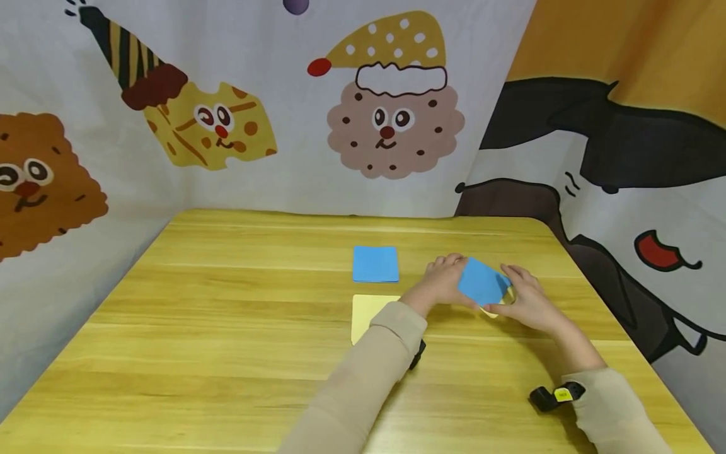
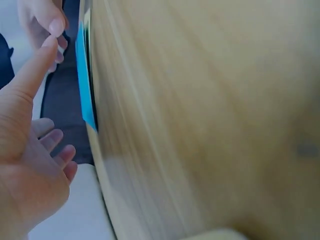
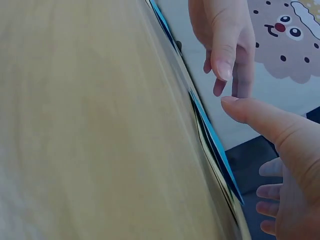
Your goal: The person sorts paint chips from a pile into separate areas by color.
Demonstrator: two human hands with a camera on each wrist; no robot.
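On the right part of the table lies a loose pile of thin paper squares, a blue square uppermost and turned askew, a yellow square peeking out below. My left hand is at its left side and my right hand at its right, fingers spread. Both wrist views show the hands held over the pile, thumb tips close together. Seen edge-on in the right wrist view, the blue square tops several layers with gaps between them. In the left wrist view, the left hand has its fingers loosely extended, holding nothing.
Left of the hands lies another blue square stack. Nearer to me, a yellow square is partly covered by the left sleeve. A black wrist device hangs at the right cuff. A cartoon-printed cloth stands behind the wooden table.
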